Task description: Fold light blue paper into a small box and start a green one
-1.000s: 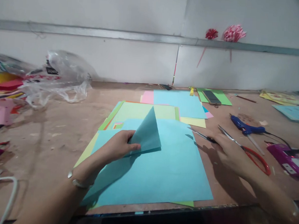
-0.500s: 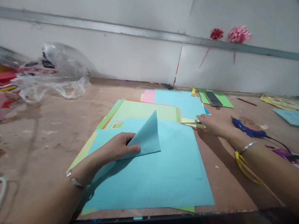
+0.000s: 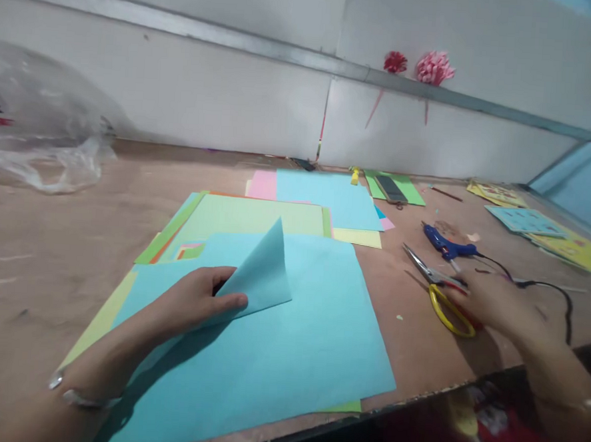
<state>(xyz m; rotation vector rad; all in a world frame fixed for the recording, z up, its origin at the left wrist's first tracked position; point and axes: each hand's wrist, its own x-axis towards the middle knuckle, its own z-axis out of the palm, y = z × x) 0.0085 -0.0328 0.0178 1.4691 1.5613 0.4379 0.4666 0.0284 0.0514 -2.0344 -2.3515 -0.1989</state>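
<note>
My left hand pinches a folded piece of light blue paper, its pointed tip up, above a large light blue sheet. At the right, my right hand is blurred, beside or on the handles of the scissors, which have one yellow handle and slightly parted blades. Whether its fingers grip them cannot be made out. Pale green sheets lie behind and under the blue sheet.
A blue glue gun with a black cord lies beyond the scissors. Farther back are a phone on green paper, a pencil and printed sheets. A plastic bag sits at the left.
My right hand has moved from the far edge of the paper toward me and right, to the scissors. The view has turned right. My left hand still holds the folded paper.
</note>
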